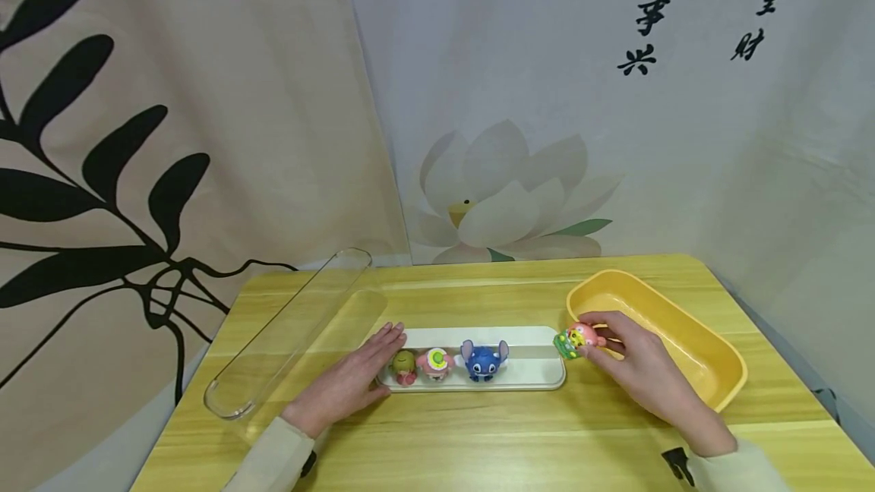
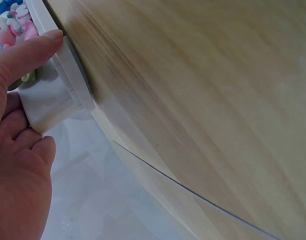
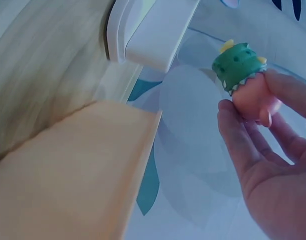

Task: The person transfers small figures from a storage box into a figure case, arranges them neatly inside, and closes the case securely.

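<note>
My left hand [image 1: 355,382] holds the left end of a long white tray [image 1: 529,372], thumb along the front rim and the other fingers across the end. Standing on the tray are an olive-green figurine [image 1: 404,367] with pink at its base, a pink figurine [image 1: 436,363] with a swirl disc, and a blue big-eared figurine [image 1: 482,361]. My right hand [image 1: 632,363] pinches a pink figurine in a green costume [image 3: 250,85] between thumb and fingers, just off the tray's right end. Seen from the right wrist, its green part points away from the palm.
A yellow basin [image 1: 711,344] stands at the right, partly behind my right hand. At the left, a long transparent cover [image 1: 294,332] lies on the wooden table [image 1: 478,439]. Printed cloth [image 1: 519,97] hangs behind the table's far edge.
</note>
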`<state>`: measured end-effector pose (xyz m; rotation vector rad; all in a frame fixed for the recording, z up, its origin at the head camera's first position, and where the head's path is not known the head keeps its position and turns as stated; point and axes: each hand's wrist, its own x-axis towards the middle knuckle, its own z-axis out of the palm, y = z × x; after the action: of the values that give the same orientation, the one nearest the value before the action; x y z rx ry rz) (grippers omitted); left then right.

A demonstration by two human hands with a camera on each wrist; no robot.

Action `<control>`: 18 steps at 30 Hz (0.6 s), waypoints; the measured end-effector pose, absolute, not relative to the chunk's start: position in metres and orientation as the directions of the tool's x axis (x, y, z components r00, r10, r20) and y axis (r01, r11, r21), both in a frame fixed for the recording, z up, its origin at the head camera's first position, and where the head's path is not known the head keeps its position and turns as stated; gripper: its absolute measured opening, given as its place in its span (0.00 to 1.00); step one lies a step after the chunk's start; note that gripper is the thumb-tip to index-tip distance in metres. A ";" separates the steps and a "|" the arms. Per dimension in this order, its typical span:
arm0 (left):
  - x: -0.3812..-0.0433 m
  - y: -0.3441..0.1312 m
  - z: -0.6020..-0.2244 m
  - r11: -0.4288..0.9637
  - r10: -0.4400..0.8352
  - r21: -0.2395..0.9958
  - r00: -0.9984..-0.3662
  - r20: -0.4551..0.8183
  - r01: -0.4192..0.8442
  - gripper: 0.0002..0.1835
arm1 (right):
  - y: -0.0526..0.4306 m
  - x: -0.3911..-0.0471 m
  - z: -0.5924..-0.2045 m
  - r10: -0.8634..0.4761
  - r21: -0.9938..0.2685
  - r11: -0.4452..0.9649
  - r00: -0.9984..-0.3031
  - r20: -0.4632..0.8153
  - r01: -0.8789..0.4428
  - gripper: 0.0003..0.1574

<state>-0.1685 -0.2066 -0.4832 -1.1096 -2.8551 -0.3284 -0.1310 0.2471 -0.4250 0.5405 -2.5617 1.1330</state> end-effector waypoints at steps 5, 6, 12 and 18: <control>-0.169 -0.207 -0.485 0.716 0.662 0.175 -0.737 0.138 0.676 0.47 | 0.237 -0.131 -0.427 -0.258 -0.641 0.595 -0.871 0.419 -0.485 0.27; -0.169 -0.207 -0.485 0.715 0.662 0.176 -0.736 0.138 0.676 0.47 | 0.235 -0.132 -0.427 -0.266 -0.638 0.594 -0.868 0.419 -0.490 0.27; -0.168 -0.206 -0.484 0.716 0.663 0.172 -0.736 0.134 0.676 0.47 | 0.226 -0.134 -0.433 -0.313 -0.608 0.610 -0.860 0.404 -0.508 0.26; -0.169 -0.207 -0.484 0.715 0.667 0.159 -0.733 0.135 0.681 0.47 | 0.220 -0.136 -0.436 -0.363 -0.587 0.584 -0.827 0.429 -0.561 0.28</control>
<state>-0.1686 -0.2068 -0.4840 -1.1198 -2.8466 -0.3049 -0.1364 0.2197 -0.4365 0.7611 -2.5528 1.0825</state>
